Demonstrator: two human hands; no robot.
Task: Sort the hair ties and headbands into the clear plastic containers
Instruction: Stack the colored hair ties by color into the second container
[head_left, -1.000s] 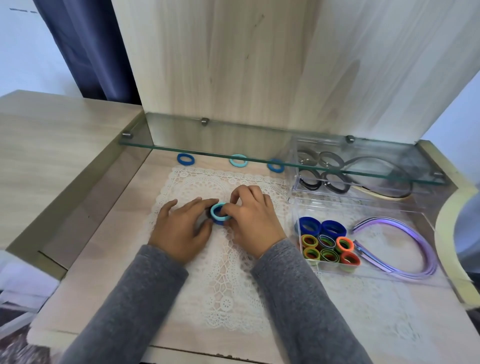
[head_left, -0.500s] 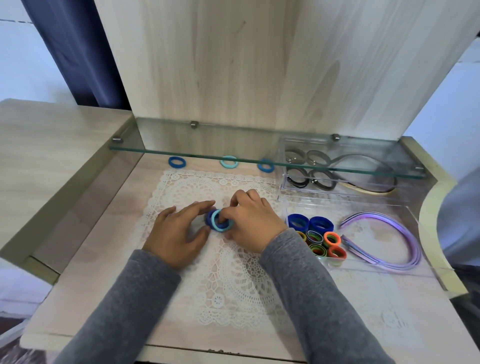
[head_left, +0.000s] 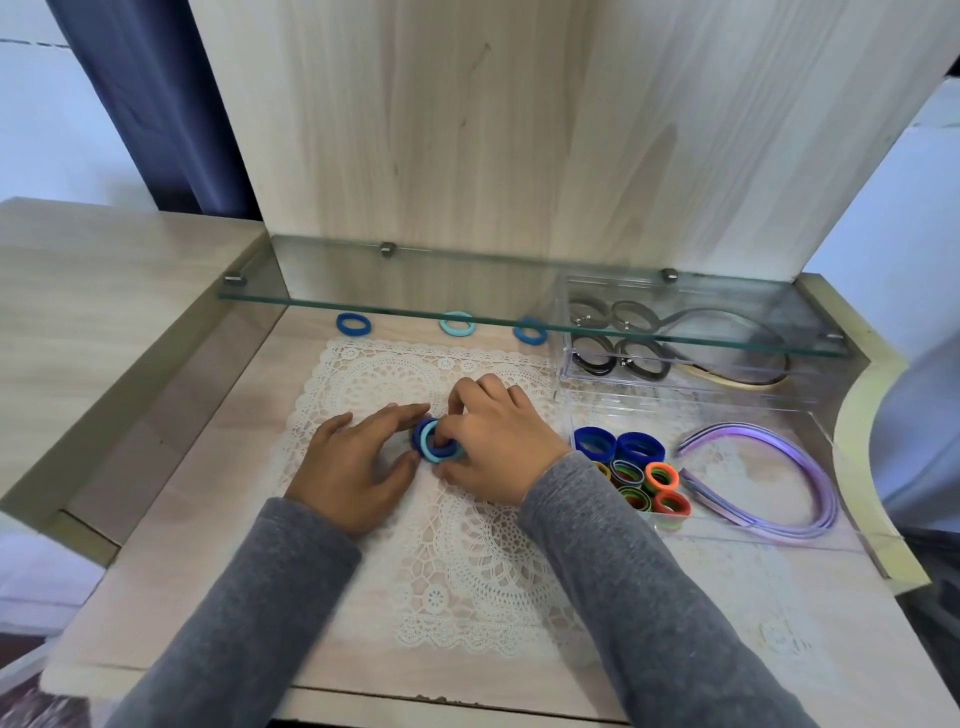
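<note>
Three hair ties (head_left: 457, 323) lie unsorted; the clear containers (head_left: 753, 483) are part-filled. The right hand (head_left: 501, 441) pinches a blue tie stack (head_left: 429, 442); the left hand (head_left: 353, 467), fingers straight, steadies it.

Two forearms and two hands are in view, seen from above. The left sleeve (head_left: 249, 623) and right sleeve (head_left: 639, 597) are long and close-fitting, in a medium grey fabric with a faintly mottled, soft-looking surface, matching on both arms. Each sleeve ends in a plain edge at the wrist. The left hand (head_left: 353, 462) and right hand (head_left: 498, 441) are uncovered beyond the cuffs. Finer detail of the weave is too blurred to record.
</note>
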